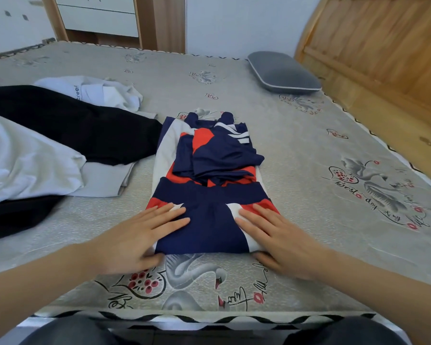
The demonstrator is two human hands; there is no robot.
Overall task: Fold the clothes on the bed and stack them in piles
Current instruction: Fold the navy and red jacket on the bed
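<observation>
Navy-red-white garment (pixel 209 185) mid-frame on bed (pixel 309 150), near end folded. Left hand (pixel 137 235) flat on lower-left corner, right hand (pixel 274 235) flat on lower-right corner, fingers straight, gripping nothing. Unfolded black/white clothes (pixel 60 135) at left. Grey pillow (pixel 281 72) upper right.

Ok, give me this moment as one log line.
step: folding | left hand: flat on navy-red garment | right hand: flat on same | unfolded pile: left | pillow: far right

Bright, even daylight, soft shadows; wide-angle bending at edges (slightly soft throughout).
</observation>
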